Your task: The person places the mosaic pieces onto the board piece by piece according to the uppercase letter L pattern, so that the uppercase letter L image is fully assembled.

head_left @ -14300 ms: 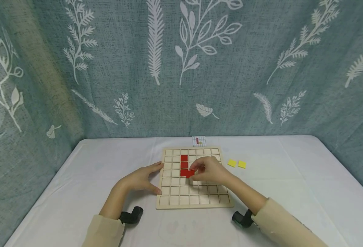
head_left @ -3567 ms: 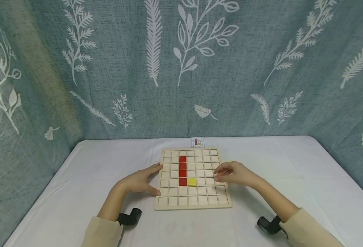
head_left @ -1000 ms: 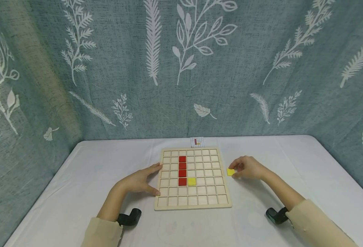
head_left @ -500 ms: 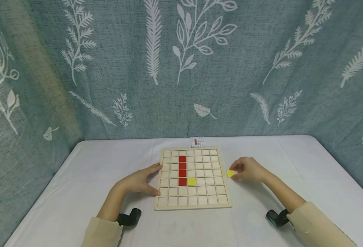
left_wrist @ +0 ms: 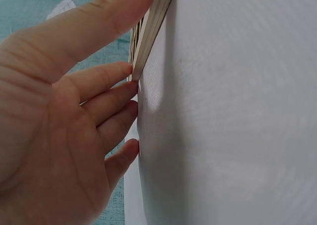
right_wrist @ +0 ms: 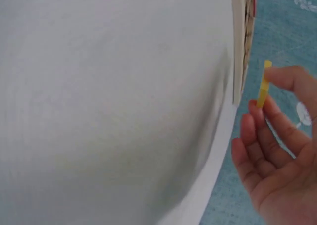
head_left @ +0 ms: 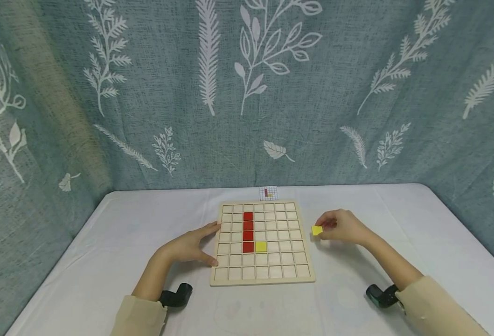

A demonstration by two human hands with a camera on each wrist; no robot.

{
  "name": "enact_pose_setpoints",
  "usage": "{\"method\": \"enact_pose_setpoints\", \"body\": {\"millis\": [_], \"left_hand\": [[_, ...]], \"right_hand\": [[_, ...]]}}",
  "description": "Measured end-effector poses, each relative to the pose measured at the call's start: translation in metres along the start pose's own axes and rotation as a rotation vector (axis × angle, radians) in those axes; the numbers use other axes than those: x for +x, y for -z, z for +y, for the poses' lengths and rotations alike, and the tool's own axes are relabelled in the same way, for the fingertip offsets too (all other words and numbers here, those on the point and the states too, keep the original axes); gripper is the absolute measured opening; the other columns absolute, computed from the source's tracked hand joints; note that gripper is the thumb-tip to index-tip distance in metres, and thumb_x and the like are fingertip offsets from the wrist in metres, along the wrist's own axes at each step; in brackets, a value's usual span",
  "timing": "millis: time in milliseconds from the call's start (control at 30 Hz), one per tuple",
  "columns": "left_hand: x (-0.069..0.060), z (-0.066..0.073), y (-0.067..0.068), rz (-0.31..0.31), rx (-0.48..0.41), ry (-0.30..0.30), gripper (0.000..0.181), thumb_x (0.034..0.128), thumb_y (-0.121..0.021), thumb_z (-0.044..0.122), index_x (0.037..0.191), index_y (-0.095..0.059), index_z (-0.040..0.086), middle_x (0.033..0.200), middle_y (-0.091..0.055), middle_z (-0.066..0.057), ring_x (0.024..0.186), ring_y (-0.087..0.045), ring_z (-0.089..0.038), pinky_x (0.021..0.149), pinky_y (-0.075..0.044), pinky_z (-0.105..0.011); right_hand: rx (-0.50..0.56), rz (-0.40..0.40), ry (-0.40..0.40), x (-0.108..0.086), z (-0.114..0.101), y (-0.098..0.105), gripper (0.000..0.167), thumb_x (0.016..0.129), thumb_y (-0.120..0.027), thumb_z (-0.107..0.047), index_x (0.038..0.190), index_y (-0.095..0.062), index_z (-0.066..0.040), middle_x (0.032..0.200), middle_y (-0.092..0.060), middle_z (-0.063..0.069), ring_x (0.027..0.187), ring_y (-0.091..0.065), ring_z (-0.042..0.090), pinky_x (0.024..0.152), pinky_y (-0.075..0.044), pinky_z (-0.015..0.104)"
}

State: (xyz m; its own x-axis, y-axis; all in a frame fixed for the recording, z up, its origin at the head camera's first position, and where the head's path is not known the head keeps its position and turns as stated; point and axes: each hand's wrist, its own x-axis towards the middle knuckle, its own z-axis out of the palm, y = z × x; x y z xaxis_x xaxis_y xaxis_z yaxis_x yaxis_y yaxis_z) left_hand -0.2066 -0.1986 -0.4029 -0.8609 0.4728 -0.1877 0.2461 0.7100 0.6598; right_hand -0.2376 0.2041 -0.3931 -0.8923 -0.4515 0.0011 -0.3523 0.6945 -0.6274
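Between thumb and fingertips my right hand [head_left: 341, 226] pinches a yellow square tile [head_left: 316, 230], held just off the table to the right of the wooden grid board [head_left: 263, 283]. In the right wrist view the tile [right_wrist: 264, 84] appears edge-on, apart from the white cloth. My left hand [head_left: 190, 245] is spread along the board's left edge, thumb and fingertips touching it, as the left wrist view also shows at the board's side [left_wrist: 153, 27]. A column of several red tiles [head_left: 248, 226] lies in the grid. Another yellow tile [head_left: 260, 246] sits right of the lowest red one.
A small printed card [head_left: 268, 193] with a coloured grid pattern lies behind the board. White cloth covers the table [head_left: 368, 200]. A patterned teal curtain [head_left: 272, 93] hangs at the back and sides. Black wrist-worn devices [head_left: 177, 295] sit at both wrists.
A second ago my right hand had the yellow tile at the table beside the board; now the tile is raised slightly. Earlier, red tiles and one yellow tile went into the grid. The left hand stays put.
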Motion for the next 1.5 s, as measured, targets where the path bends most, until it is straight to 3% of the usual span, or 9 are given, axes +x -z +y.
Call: {"method": "enact_pose_setpoints", "body": {"millis": [300, 867, 1100, 1500], "left_hand": [[0.0, 0.0, -0.001, -0.001, -0.01, -0.002, 0.097, 0.0655, -0.083, 0.024, 0.143, -0.03, 0.0, 0.15, -0.019, -0.022, 0.138, -0.015, -0.04, 0.109, -0.017, -0.055], [0.002, 0.002, -0.001, -0.01, -0.008, 0.008, 0.096, 0.0657, -0.083, 0.023, 0.143, -0.03, 0.0, 0.151, -0.018, -0.021, 0.138, -0.015, -0.04, 0.109, -0.017, -0.055], [0.002, 0.003, -0.001, -0.009, 0.003, 0.012, 0.096, 0.0655, -0.083, 0.025, 0.143, -0.03, 0.0, 0.151, -0.019, -0.021, 0.138, -0.016, -0.039, 0.109, -0.018, -0.055], [0.001, 0.001, 0.0, -0.003, 0.004, 0.029, 0.097, 0.0653, -0.083, 0.026, 0.143, -0.03, 0.002, 0.151, -0.019, -0.02, 0.138, -0.016, -0.038, 0.109, -0.018, -0.055]], "right_hand": [[0.114, -0.057, 0.026, 0.0, -0.003, 0.001, 0.026, 0.073, -0.074, -0.019, 0.094, -0.066, -0.005, 0.083, -0.062, 0.001, 0.076, -0.055, 0.014, 0.071, -0.05, 0.024], [0.079, -0.118, 0.164, 0.003, -0.03, -0.02, 0.021, 0.073, -0.075, -0.019, 0.09, -0.068, -0.01, 0.086, -0.065, -0.005, 0.076, -0.057, 0.008, 0.074, -0.05, 0.027], [0.013, -0.118, 0.208, 0.008, -0.04, -0.032, 0.019, 0.073, -0.076, -0.018, 0.089, -0.068, -0.01, 0.083, -0.065, -0.007, 0.075, -0.055, 0.01, 0.072, -0.049, 0.029], [-0.073, -0.136, 0.233, 0.026, -0.065, -0.048, 0.018, 0.074, -0.076, -0.016, 0.089, -0.07, -0.007, 0.082, -0.066, -0.003, 0.071, -0.054, 0.005, 0.063, -0.047, 0.019]]}}
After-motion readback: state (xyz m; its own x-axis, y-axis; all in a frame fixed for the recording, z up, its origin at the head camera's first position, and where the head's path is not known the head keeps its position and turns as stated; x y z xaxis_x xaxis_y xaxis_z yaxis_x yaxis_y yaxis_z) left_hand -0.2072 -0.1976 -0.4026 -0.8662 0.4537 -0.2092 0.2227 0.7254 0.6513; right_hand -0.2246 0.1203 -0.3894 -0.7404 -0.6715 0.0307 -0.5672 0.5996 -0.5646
